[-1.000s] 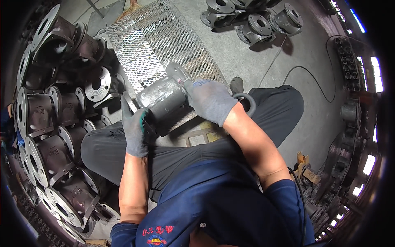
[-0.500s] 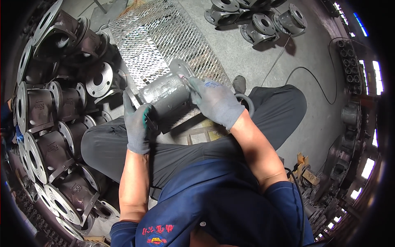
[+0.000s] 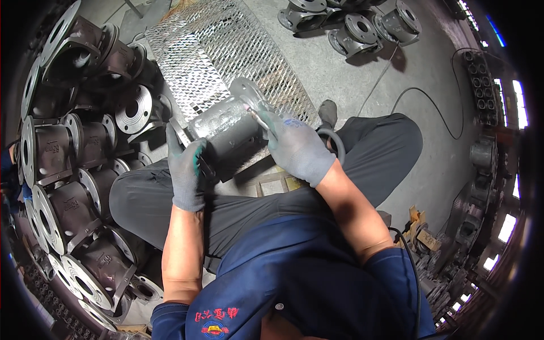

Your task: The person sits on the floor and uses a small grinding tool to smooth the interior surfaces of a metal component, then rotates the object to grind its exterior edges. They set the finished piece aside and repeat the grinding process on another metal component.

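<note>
A grey cast-metal valve body (image 3: 224,126) with a round flange at each end lies tilted in front of me, above my crossed legs. My left hand (image 3: 187,170), in a grey glove with green-coated fingers, is closed around the flange at its left end. At the right end, my gloved right hand (image 3: 297,144) is closed on a slim pen-like tool (image 3: 258,118). The tool's tip points at the right flange (image 3: 248,90); whether they touch I cannot tell. A grey ring (image 3: 338,148) shows beside my right wrist, partly hidden by it.
Stacked flanged castings (image 3: 73,209) crowd my left side. Several more castings (image 3: 354,37) stand on the floor at the far right. A metal mesh sheet (image 3: 226,45) lies ahead. A black cable (image 3: 422,90) curves across the floor. Small parts (image 3: 425,241) are heaped at right.
The view has shifted slightly. My hands keep their grip, and the valve body stays in nearly the same position.
</note>
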`<state>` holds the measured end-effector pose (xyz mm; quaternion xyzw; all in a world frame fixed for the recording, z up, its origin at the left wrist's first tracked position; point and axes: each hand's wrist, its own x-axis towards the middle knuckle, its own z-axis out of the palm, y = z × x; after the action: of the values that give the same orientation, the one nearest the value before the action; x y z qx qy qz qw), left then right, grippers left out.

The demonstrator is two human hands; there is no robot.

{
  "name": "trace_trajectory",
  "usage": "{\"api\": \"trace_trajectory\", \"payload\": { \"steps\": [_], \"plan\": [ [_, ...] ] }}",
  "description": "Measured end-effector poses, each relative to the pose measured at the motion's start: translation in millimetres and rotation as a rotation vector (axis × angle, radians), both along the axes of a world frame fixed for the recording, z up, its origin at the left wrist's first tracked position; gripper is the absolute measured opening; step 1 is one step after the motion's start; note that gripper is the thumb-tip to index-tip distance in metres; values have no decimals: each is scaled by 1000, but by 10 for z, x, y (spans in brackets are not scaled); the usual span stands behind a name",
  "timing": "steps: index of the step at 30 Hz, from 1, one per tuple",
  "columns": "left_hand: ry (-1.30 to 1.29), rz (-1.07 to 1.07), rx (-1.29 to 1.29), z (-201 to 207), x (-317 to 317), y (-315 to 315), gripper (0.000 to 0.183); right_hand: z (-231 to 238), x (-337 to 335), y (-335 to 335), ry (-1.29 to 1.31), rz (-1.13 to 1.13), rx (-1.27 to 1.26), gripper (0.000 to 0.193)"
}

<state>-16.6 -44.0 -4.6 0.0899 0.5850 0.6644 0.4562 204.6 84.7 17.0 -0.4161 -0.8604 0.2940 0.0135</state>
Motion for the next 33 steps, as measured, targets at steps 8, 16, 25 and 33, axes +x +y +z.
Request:
{"api": "trace_trajectory", "payload": {
  "steps": [8,16,25,33],
  "plan": [
    [52,-17,6,-123,-29,-62,87,-170,138,-280,5,-119,-107,50],
    [1253,-343,14,-326,-193,-140,2,-362,282,-399,21,-93,-36,56],
    [303,-2,-98,-442,-231,-107,13,-443,342,-350,46,-3,23,67],
    [316,72,-69,-431,-208,-62,16,-632,183,-288,127,18,183,68]
  ]
}}
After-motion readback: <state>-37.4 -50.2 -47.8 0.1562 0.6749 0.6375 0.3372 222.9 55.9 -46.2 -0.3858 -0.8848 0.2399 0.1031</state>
